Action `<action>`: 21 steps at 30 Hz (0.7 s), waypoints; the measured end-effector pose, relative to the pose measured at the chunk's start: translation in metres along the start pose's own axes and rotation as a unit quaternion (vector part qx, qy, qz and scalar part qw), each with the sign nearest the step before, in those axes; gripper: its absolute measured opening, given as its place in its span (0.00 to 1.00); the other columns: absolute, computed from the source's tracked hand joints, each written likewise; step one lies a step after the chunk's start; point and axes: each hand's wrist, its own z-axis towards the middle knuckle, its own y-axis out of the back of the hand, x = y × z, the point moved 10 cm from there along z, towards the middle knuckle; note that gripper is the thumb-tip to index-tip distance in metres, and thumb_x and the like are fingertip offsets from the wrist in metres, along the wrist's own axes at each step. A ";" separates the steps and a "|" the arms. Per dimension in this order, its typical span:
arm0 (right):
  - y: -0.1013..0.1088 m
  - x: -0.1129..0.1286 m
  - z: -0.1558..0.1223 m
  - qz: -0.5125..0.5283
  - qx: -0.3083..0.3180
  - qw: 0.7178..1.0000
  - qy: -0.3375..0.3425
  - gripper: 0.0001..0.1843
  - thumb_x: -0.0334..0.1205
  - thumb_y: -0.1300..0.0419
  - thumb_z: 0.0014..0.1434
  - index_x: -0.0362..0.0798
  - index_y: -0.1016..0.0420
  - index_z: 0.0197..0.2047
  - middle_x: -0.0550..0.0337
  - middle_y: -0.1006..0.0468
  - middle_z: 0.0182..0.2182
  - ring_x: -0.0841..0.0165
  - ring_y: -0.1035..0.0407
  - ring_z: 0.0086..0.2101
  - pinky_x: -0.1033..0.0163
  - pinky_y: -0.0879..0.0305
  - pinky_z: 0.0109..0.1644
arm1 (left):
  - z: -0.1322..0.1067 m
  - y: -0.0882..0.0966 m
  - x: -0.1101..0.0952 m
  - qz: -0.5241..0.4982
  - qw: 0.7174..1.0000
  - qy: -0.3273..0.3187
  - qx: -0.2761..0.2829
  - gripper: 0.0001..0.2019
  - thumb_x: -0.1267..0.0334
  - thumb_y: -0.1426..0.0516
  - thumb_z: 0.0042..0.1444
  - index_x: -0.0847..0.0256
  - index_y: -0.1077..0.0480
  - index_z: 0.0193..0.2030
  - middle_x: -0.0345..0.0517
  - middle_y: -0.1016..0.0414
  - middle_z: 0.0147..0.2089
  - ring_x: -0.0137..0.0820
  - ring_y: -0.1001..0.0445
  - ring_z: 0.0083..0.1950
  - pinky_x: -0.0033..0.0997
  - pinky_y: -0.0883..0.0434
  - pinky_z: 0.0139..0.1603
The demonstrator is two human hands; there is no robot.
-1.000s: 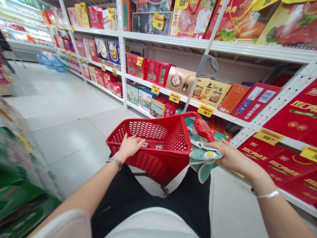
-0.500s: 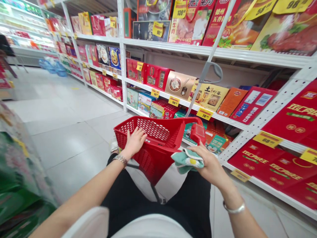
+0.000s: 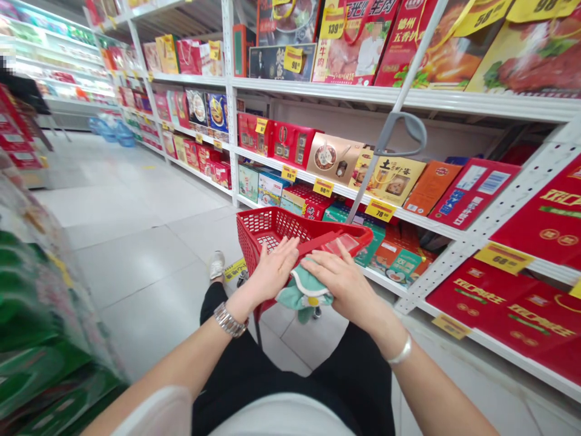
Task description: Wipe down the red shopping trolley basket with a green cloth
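Observation:
A red plastic shopping basket (image 3: 272,227) on a wheeled frame stands in front of me, with a grey pull handle (image 3: 399,130) on a pole rising at its right. My left hand (image 3: 272,272) lies on the basket's near rim with its fingers stretched out flat. My right hand (image 3: 342,281) presses a green cloth with a daisy print (image 3: 302,293) against the near rim, fingers extended over it. A watch is on my left wrist and a bangle on my right.
White shelves (image 3: 408,100) with red and yellow gift boxes and yellow price tags run along the right. Green packages (image 3: 40,339) fill the shelf edge at the left. The grey tiled aisle floor (image 3: 127,242) stretches ahead. A white shoe (image 3: 216,264) shows beside the basket.
Both hands have drawn together at the basket's near rim; the right hand brought the cloth leftward from the red side handle. The basket has tipped and swung away from me.

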 end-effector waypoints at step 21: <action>0.013 -0.164 -0.033 -0.051 0.055 0.985 -0.158 0.28 0.31 0.42 0.59 0.55 0.28 0.62 0.49 0.23 0.59 0.53 0.30 0.59 0.22 0.63 0.67 | -0.032 0.038 0.050 -0.014 0.999 0.040 -0.002 0.30 0.44 0.61 0.70 0.52 0.34 0.69 0.44 0.36 0.72 0.39 0.40 0.74 0.57 0.71 0.77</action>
